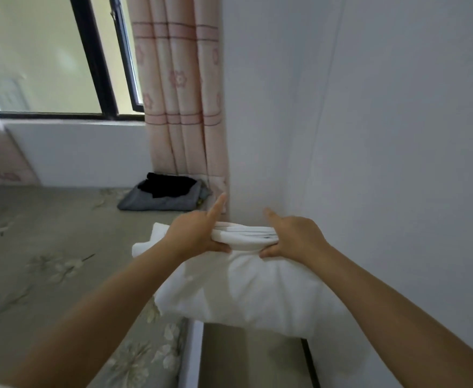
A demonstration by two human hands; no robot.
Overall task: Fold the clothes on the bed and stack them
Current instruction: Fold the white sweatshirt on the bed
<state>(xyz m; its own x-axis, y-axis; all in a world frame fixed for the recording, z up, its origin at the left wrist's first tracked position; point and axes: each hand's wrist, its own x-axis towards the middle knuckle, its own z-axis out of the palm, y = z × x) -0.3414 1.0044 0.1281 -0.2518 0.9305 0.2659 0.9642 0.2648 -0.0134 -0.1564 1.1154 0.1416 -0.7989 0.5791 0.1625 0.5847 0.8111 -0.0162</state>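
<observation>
A folded white garment [240, 287] hangs in the air over the bed's right edge, held by both my hands at its top fold. My left hand [194, 233] grips the left end of the fold, thumb underneath and index finger pointing up. At the right end my right hand [294, 236] grips it the same way, index finger pointing forward. Far back in the corner lies a stack [165, 196]: a black folded piece on top of a grey one, on the bed [47, 247].
The bed has a grey-green floral sheet. A white wall [369, 135] runs close along the right, with a gap beside the bed's white edge [192, 354]. A pink curtain [182, 93] hangs at the corner by the window [47, 57]. Dark items lie at the far left edge.
</observation>
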